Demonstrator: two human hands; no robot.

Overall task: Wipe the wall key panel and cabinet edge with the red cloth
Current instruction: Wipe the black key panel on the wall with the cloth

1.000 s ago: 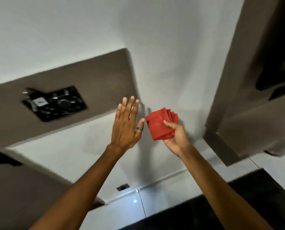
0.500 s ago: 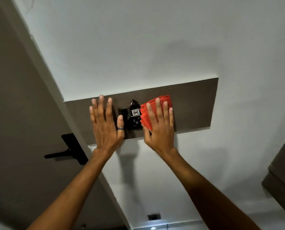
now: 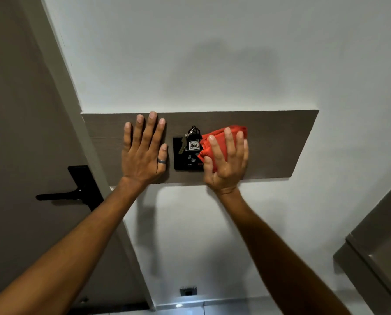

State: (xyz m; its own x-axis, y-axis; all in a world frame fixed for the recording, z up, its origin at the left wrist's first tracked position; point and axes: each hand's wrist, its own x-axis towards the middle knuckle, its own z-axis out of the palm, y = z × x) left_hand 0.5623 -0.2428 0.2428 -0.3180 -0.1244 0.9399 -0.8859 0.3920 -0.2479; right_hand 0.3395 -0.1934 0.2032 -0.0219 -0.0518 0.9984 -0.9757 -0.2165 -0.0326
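A brown wooden wall panel [image 3: 276, 144] runs across the white wall. In its middle sits a black key switch plate [image 3: 182, 163] with a key and a tag marked 406 [image 3: 193, 145] hanging in it. My right hand [image 3: 226, 162] presses the folded red cloth [image 3: 217, 138] flat against the panel, over the right part of the black plate. My left hand [image 3: 144, 151] lies flat on the panel just left of the plate, fingers spread, a ring on the thumb. A grey-brown cabinet edge [image 3: 369, 253] shows at the lower right.
A brown door with a black lever handle [image 3: 71, 194] stands at the left, its frame meeting the panel's left end. A small wall socket [image 3: 188, 291] sits low on the wall, just above the tiled floor.
Two frames back both hands were in the air with the cloth held in the right hand. They went onto the panel. Since half a second ago they have hardly moved.
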